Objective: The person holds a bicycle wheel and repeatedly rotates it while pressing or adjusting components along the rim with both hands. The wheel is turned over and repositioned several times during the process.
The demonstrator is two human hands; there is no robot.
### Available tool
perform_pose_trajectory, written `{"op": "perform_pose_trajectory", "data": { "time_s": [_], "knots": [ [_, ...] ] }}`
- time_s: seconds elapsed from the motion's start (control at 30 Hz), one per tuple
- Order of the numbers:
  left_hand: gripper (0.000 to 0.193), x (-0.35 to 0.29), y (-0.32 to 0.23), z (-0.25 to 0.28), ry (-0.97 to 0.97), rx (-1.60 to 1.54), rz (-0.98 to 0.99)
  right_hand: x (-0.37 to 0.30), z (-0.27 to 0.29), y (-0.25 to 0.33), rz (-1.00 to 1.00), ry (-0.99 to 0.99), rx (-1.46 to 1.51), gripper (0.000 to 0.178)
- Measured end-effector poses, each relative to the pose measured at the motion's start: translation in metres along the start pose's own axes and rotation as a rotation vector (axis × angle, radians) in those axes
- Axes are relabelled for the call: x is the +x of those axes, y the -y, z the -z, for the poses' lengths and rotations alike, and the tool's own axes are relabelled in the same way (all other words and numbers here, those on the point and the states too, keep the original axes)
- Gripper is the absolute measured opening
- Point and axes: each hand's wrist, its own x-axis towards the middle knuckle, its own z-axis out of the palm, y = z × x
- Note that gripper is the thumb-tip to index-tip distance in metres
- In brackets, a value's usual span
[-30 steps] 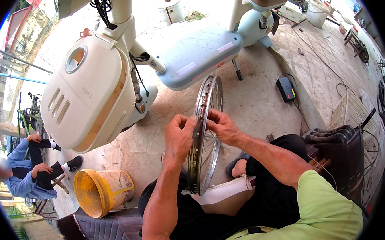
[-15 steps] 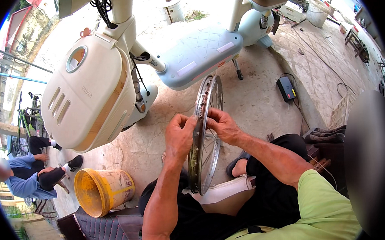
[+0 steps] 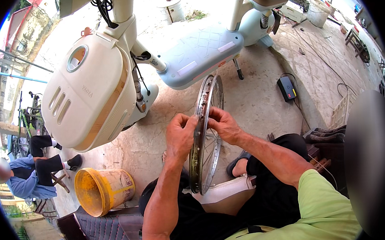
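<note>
A bare spoked wheel (image 3: pixel 196 166) with a metal rim and no tyre stands upright between my knees, its rim edge toward me. The rim's lower part looks dark and dirty, and its upper part is shiny silver. My left hand (image 3: pixel 181 133) is closed at the rim's left side, thumb and curled fingers pressed on it. From the other side, my right hand (image 3: pixel 223 126) pinches at the rim beside the spokes. Both sets of fingertips meet near the same stretch of rim. Any small part between them is hidden.
A cream and pale blue electric scooter (image 3: pixel 199 52) stands ahead, its front basket (image 3: pixel 82 101) at left. A yellow bucket (image 3: pixel 123 187) lies tipped at lower left. Beyond it sits a person (image 3: pixel 24 178). A black charger (image 3: pixel 286 89) with a cable lies on the ground at right.
My hands and the wheel are almost unmoved. At the left, the seated person's arms and legs have shifted slightly.
</note>
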Motion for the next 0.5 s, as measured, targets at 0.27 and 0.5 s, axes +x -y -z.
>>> {"op": "perform_pose_trajectory", "data": {
  "time_s": [0.27, 0.5],
  "knots": [
    [0.027, 0.003, 0.006, -0.005, 0.014, -0.031, -0.025, 0.0, 0.006, 0.006, -0.03, 0.025, -0.078, 0.029],
    [0.022, 0.009, 0.002, 0.023, -0.019, -0.088, 0.028, 0.0, -0.005, 0.006, -0.122, -0.024, -0.209, 0.024]
  ]
}}
